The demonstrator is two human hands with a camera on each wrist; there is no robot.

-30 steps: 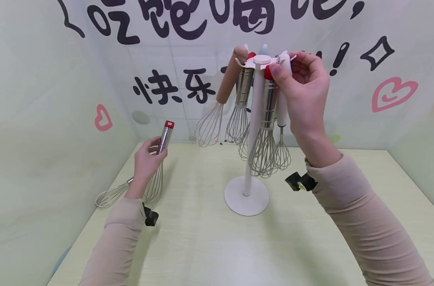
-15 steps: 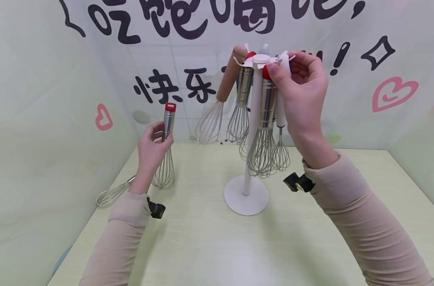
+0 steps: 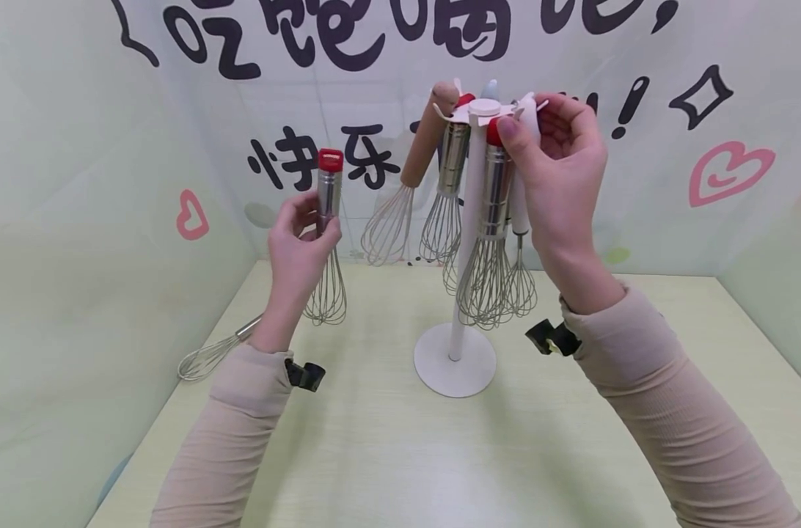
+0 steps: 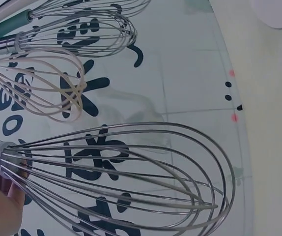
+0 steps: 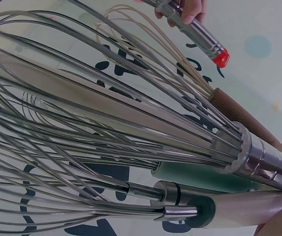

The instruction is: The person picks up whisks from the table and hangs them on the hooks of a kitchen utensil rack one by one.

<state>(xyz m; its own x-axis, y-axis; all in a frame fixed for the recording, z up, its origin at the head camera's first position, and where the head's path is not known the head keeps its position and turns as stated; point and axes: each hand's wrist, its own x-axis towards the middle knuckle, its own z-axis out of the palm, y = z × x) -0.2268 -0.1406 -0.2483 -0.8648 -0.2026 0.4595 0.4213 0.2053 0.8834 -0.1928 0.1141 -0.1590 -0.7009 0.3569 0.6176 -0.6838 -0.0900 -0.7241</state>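
Note:
My left hand grips the steel handle of a red-capped whisk upright above the table, wires pointing down. The left wrist view shows the collar of this whisk and its full wire balloon. My right hand is at the top of a white stand, its thumb on the red cap of a hanging steel whisk. The other fingers curl behind a white-handled whisk, partly hidden. Up close in the right wrist view are the hanging steel whisk and a pale-handled whisk.
A wooden-handled whisk and another steel whisk hang on the left side of the stand. One more whisk lies at the table's left edge, partly behind my left forearm. A printed cloth wall stands behind the table.
My left hand has risen and moved right with its whisk, which has turned from leaning to nearly upright. The right hand stays almost still at the stand.

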